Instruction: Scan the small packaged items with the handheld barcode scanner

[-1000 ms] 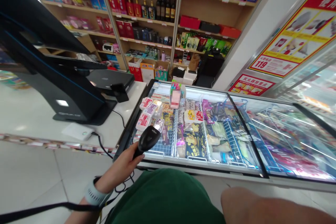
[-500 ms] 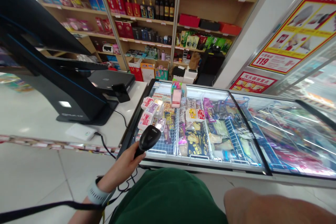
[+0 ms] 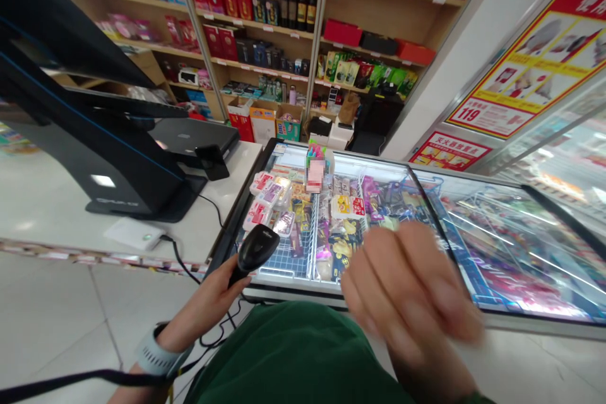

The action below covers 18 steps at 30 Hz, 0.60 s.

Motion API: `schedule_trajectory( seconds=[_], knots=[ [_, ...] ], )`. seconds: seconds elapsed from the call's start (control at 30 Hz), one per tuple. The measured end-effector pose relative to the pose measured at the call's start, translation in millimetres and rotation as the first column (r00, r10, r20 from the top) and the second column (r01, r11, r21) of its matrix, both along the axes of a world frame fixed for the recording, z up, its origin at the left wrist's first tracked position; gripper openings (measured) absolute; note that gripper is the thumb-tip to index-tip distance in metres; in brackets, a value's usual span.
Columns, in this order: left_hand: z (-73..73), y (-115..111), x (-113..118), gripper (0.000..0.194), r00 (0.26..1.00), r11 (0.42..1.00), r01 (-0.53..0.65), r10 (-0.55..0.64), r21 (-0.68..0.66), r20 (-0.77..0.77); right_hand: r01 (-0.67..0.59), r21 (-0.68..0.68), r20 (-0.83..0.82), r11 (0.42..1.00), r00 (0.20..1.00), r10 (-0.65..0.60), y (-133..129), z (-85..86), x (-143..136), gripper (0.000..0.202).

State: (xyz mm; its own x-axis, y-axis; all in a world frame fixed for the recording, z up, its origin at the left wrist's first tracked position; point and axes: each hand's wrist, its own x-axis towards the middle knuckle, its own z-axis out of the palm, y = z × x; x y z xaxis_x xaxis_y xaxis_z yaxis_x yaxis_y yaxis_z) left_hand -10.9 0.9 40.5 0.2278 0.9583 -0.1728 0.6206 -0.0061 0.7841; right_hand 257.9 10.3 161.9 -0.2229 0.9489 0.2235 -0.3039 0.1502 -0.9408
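We could pass a hand over the right part of the long glass-topped freezer (image 3: 303, 290). Toward its left end, clustered clear plastic tubs (image 3: 271, 194) and the black handheld scanner (image 3: 258, 247) block a low sweep, with a bulky black monitor stand (image 3: 113, 161) further left.

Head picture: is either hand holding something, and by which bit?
The left hand holds the black scanner by its handle. I can't tell if the blurred right hand holds anything.

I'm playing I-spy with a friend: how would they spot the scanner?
Find the long glass-topped case. At its end by the white counter, the left hand grips the scanner by its handle. It is black with a smooth, rounded head, unlike the pale-lidded packs seen just beyond it.
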Motion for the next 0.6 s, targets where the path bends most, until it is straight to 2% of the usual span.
schedule_trajectory(
  seconds=[0.03,0.1,0.13,0.2,0.27,0.33,0.37,0.4,0.47,0.53,0.6],
  knots=[
    [-1.6,-1,-2,0.047,1.000,1.000,-0.014,0.014,0.001,-0.002,-0.039,-0.046,-0.058,0.998,0.998,0.036,16,-6.4,-5,0.040],
    [-5.1,-3,-7,0.047,0.999,0.999,-0.042,0.042,-0.001,-0.006,-0.033,-0.164,-0.061,0.986,0.998,0.024,51,-36.3,-16,0.037],
    [-6.8,-5,-9,0.046,0.998,0.998,-0.056,0.056,-0.003,-0.009,0.011,-0.231,0.005,0.973,1.000,-0.010,68,-58.5,-22,0.036],
    [-9.1,-9,-14,0.044,0.997,0.997,-0.077,0.077,-0.006,-0.017,0.160,-0.344,0.235,0.925,0.969,-0.081,94,-110.5,-32,0.036],
    [-9.6,-12,-18,0.044,0.995,0.996,-0.093,0.093,-0.005,-0.023,0.300,-0.364,0.530,0.882,0.845,-0.069,110,-162.1,-41,0.034],
    [-9.0,-17,-22,0.044,0.994,0.995,-0.102,0.102,-0.009,-0.026,0.403,-0.251,0.791,0.880,0.610,-0.054,115,-203.4,-50,0.029],
    [-8.7,-19,-24,0.043,0.994,0.994,-0.108,0.108,-0.011,-0.028,0.422,-0.209,0.868,0.882,0.496,-0.031,115,-218.8,-55,0.031],
    [-8.7,-21,-25,0.043,0.993,0.993,-0.118,0.118,-0.011,-0.032,0.406,-0.190,0.907,0.894,0.422,0.001,115,-230.9,-60,0.040],
    [-9.8,-24,-29,0.043,0.989,0.990,-0.140,0.140,-0.009,-0.041,0.426,-0.161,0.944,0.890,0.331,0.012,116,-246.4,-72,0.065],
    [-12.0,-28,-31,0.044,0.986,0.987,-0.161,0.161,-0.008,-0.051,0.474,-0.118,0.960,0.873,0.278,-0.022,119,-254.0,-85,0.087],
    [-13.5,-30,-32,0.045,0.984,0.985,-0.171,0.170,-0.008,-0.051,0.512,-0.075,0.970,0.856,0.237,-0.057,123,-257.1,-96,0.098]
  ],
)
